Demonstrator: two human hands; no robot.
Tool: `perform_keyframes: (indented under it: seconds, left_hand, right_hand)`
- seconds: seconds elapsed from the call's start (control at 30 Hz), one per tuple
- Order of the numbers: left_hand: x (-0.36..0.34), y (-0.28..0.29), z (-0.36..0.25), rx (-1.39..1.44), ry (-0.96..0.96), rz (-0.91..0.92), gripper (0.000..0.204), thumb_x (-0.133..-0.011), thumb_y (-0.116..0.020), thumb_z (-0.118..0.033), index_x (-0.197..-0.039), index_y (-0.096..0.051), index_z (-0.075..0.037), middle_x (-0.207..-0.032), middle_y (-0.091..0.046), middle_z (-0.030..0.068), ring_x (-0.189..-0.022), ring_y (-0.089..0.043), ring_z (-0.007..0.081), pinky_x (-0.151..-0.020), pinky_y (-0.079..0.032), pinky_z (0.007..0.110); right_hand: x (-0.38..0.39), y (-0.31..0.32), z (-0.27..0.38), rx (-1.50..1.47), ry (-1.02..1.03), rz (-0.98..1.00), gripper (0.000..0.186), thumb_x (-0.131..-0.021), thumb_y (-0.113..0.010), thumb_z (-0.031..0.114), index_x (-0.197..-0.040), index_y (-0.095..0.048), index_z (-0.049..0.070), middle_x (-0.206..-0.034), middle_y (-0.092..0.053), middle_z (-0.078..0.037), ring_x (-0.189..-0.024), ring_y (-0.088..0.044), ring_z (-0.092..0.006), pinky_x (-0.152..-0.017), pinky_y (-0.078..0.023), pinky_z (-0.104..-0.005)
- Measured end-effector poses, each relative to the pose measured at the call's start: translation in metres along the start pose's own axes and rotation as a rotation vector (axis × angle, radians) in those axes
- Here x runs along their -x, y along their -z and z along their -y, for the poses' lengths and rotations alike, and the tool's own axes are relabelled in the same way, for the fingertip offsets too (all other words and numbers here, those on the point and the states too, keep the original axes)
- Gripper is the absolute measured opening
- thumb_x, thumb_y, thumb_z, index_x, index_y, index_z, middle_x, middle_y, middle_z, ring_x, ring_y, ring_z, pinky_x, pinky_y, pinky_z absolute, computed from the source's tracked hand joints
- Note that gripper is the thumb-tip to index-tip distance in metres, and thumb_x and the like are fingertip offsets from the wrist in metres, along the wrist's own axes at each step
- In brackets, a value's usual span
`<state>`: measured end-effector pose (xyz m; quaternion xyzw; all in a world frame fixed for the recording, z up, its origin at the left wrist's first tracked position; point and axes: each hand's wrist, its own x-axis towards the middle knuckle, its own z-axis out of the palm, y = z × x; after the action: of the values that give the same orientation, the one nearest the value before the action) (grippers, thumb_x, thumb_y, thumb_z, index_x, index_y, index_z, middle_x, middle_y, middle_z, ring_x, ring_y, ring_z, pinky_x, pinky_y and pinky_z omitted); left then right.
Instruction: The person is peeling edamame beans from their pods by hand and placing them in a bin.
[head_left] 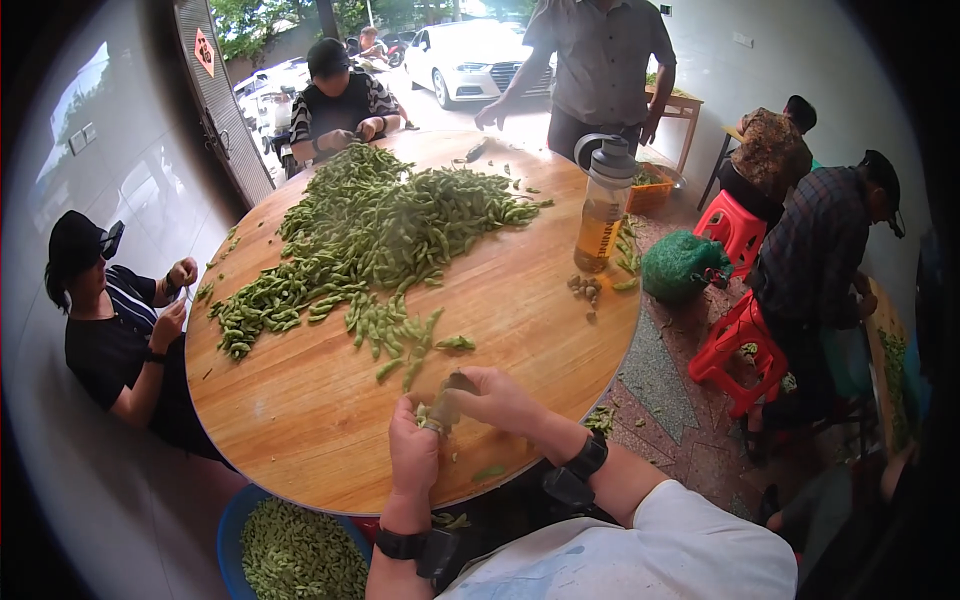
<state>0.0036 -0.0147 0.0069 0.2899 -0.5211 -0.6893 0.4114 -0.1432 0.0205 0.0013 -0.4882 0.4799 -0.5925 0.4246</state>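
Observation:
Close to the near edge of a round wooden table (pixel 300 420), my two hands meet. My left hand (pixel 413 450) is closed around a light green soybean pod (pixel 423 411), only partly visible between the fingers. Against it presses my right hand (pixel 492 398), its fingers pinched together; a dull brownish-grey blur at the fingertips hides what they hold. Just beyond my hands lie a few loose pods (pixel 390 369), trailing off a large heap of green soybean pods (pixel 375 225). One more pod (pixel 489 471) rests near my right wrist.
A lidded drink bottle (pixel 598 215) stands at the table's right, beside small brown lumps (pixel 584 290). Below the left edge sits a blue basin (pixel 228 535) of pale green pieces. Red stools (pixel 742 352) and a green net sack (pixel 682 268) stand rightward. Several people surround the table and room.

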Motion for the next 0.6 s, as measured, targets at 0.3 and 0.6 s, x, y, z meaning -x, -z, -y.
perform_keyframes:
  seconds: [0.3,0.6]
  left_hand:
    - [-0.004,0.012,0.007,0.346,0.213,0.030,0.025,-0.082,-0.046,0.009,-0.101,-0.055,-0.005,-0.089,-0.060,0.0055,-0.075,-0.058,0.0132,-0.058,-0.046,0.020]
    - [-0.006,0.018,0.014,0.324,0.172,0.023,0.026,-0.082,-0.046,0.010,-0.099,-0.059,-0.004,-0.089,-0.061,0.0057,-0.074,-0.059,0.0129,-0.058,-0.046,0.019]
  right_hand:
    - [0.007,-0.004,0.025,0.452,0.080,-0.059,0.021,-0.080,-0.061,0.017,-0.090,-0.059,-0.001,-0.078,-0.063,-0.016,-0.070,-0.062,-0.0213,-0.063,-0.047,-0.0309]
    - [0.011,-0.006,0.031,0.337,0.171,-0.107,0.020,-0.080,-0.065,0.016,-0.078,-0.056,-0.001,-0.063,-0.057,-0.009,-0.059,-0.054,-0.0112,-0.053,-0.043,-0.0291]
